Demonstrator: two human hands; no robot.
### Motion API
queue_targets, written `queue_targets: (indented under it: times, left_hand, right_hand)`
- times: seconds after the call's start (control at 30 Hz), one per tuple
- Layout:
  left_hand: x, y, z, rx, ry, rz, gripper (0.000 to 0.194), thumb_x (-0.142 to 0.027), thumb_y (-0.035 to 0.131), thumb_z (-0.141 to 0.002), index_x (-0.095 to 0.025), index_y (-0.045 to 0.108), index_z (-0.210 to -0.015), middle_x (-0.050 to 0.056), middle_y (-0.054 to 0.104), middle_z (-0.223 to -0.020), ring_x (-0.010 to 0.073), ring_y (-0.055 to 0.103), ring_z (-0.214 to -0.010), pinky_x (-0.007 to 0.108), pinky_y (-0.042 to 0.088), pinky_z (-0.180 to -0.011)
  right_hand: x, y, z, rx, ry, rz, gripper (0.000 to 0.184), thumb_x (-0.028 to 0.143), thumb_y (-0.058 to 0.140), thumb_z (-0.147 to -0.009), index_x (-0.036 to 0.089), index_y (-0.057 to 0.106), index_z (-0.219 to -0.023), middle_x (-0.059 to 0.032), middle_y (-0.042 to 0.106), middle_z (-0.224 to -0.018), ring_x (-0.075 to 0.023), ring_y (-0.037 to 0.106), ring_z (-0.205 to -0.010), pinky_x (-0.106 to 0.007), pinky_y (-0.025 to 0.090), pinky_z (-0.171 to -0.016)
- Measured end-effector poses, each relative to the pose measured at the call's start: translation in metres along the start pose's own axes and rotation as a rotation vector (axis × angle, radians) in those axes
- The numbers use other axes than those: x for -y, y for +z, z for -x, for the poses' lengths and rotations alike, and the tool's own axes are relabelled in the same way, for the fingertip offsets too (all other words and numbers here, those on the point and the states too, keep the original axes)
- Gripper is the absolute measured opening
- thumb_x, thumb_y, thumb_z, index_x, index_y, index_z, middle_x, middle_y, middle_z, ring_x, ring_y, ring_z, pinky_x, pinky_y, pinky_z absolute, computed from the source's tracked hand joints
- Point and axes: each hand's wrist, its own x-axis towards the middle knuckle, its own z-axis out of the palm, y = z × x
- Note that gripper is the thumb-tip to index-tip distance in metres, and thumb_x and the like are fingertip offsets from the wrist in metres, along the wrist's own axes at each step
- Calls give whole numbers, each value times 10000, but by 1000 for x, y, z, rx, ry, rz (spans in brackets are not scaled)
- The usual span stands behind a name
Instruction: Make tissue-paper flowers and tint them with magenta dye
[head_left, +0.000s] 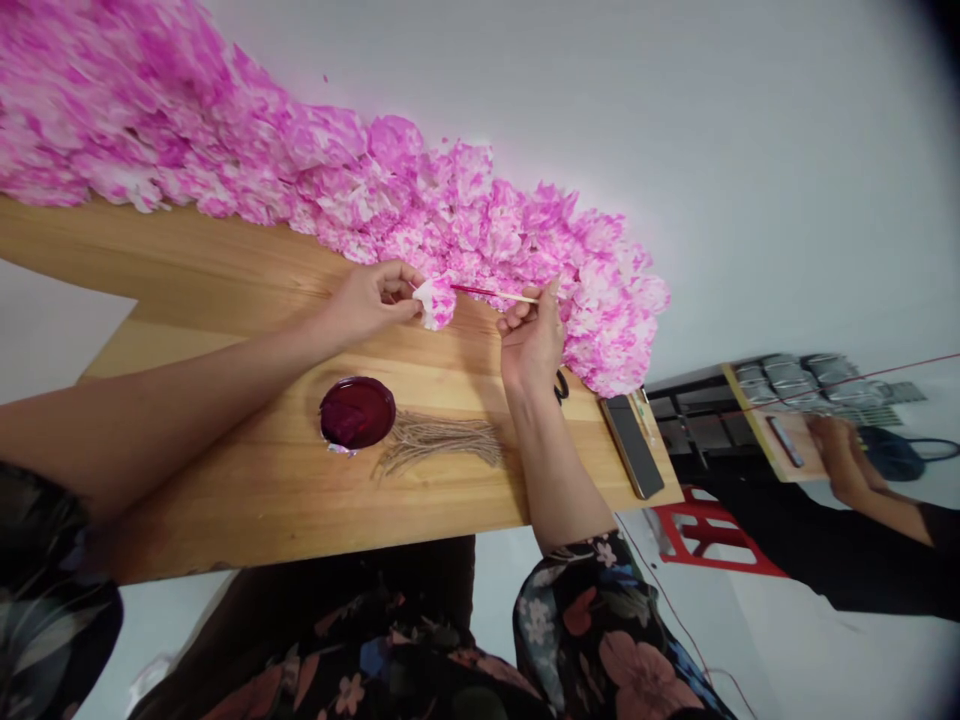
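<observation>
My left hand [386,292] pinches a small white and pink flower [436,303] by its back, above the wooden table. In my right hand [534,330] is a thin stick-like brush [510,295], its far half stained dark pink. The stained tip reaches to the flower's right edge; whether it touches cannot be made out. Below my left hand stands a round bowl [357,412] of dark magenta liquid. To its right lies a bundle of thin brown twine-like strands [442,443].
A long heap of pink flowers [465,200] lines the table's [262,510] far side. A phone [632,445] lies near the right end, with a black scissor-like handle [562,386] by my right wrist. Further right, another person's hands [836,450] rest at a second table, beside a red stool [705,530].
</observation>
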Motion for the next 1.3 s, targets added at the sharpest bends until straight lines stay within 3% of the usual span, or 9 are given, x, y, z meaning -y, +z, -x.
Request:
queue_targets:
  times: [0.23,0.47,0.87,1.07,1.3]
  left_hand:
    - [0,-1,0,13,31,5,234,-153,816,-754,-205,666,-926,-14,752,-800,136,715,-730,239,516,-703]
    - [3,-4,-1,23,57,-25,268,-233,855,-749,-213,657,-929,-14,740,-833,151,706,-760,254,499,-709]
    - [6,-3,-6,28,181,98,436,-388,978,-725,-211,648,-949,10,758,-927,188,714,-892,307,557,-851]
    - [5,-4,-7,22,161,107,503,-418,1046,-679,-206,655,-913,-4,738,-878,192,702,-848,317,569,-831]
    - [7,-4,-8,33,157,89,427,-376,997,-733,-214,656,-931,1,711,-878,218,698,-889,349,565,-842]
  right_hand:
    - [3,8,12,77,39,-12,495,717,743,-1003,263,653,-827,94,523,-594,-89,516,-540,-222,466,-548]
    - [3,-1,-2,-48,73,-75,496,692,736,-1015,257,621,-807,104,490,-580,-83,470,-514,-220,440,-535]
    - [7,1,0,-56,177,-168,488,640,733,-1039,254,566,-793,109,461,-570,-79,425,-508,-219,414,-530]
    - [8,2,2,-34,110,-136,493,679,749,-1013,261,592,-806,105,465,-573,-88,454,-518,-221,430,-532]
    - [8,3,4,13,113,-90,492,678,762,-1002,263,596,-798,104,463,-575,-91,458,-516,-234,429,-536]
